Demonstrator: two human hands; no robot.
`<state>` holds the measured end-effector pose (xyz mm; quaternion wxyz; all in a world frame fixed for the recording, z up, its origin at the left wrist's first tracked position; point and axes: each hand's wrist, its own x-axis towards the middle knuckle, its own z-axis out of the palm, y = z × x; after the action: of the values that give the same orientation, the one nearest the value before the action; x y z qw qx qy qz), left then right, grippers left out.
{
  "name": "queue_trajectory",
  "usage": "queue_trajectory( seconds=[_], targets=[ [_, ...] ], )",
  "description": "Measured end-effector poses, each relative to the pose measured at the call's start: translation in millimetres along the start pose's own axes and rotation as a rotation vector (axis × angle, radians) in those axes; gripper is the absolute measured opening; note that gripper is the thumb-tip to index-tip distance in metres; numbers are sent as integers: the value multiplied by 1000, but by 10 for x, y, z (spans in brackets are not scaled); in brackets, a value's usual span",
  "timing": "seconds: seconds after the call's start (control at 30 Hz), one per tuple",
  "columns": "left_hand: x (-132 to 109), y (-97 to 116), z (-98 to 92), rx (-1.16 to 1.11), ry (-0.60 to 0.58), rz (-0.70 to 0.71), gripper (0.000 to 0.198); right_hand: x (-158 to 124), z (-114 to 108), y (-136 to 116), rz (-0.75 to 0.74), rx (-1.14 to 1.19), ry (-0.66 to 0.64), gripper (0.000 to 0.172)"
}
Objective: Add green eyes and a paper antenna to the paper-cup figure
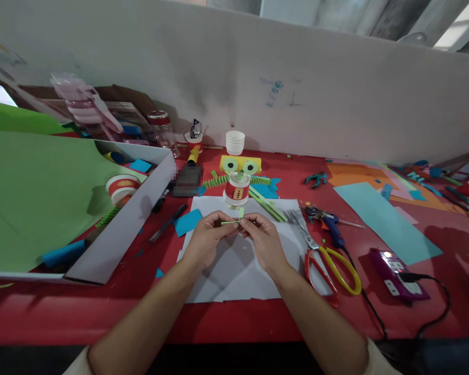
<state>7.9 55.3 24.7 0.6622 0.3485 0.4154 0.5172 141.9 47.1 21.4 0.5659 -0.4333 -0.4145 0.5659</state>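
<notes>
My left hand [207,237] and my right hand [262,237] meet above a white sheet of paper [234,281]. Between their fingertips are narrow light green paper strips [241,213], one pointing up and one lying sideways toward the left hand. Both hands are closed in a pinch. Just beyond them stands a red and white paper cup [236,190] with folded green spring-like paper arms [216,181] at its sides. Behind the cup is a yellow paper roll [240,162] with round green and black eyes. More green strips [268,204] lie right of the cup.
Scissors [322,255] with red and yellow handles and a blue glue gun [334,229] lie on the right. Farther right are a purple power socket [398,276] with a black cord and a light blue sheet [386,221]. A white-edged box [121,234] stands left.
</notes>
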Motion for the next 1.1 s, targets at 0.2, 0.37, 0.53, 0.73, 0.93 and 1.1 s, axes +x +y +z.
queue_trajectory(
  seconds=[0.2, 0.37, 0.53, 0.73, 0.93, 1.1],
  targets=[
    [-18, 26, 31, 27, 51, -6, 22, -7, 5, 13, 26, -17, -12, 9],
    [-27, 33, 53, 11, 81, 6, 20, 3, -1, 29, -5, -89, 1, 9],
    [-8, 68, 22, -45, 14, -38, 28, 23, -10, -16, 42, -36, -6, 13],
    [19, 76, -19, -142, -25, -87, 28, 16, 5, -112, 117, 29, -34, 15],
    [30, 44, -21, -115, 5, -93, 27, 9, 0, -96, 135, 38, -42, 15],
    [23, 66, -22, -82, 11, -106, 28, 7, -16, -64, 35, -82, -36, 13]
  ],
)
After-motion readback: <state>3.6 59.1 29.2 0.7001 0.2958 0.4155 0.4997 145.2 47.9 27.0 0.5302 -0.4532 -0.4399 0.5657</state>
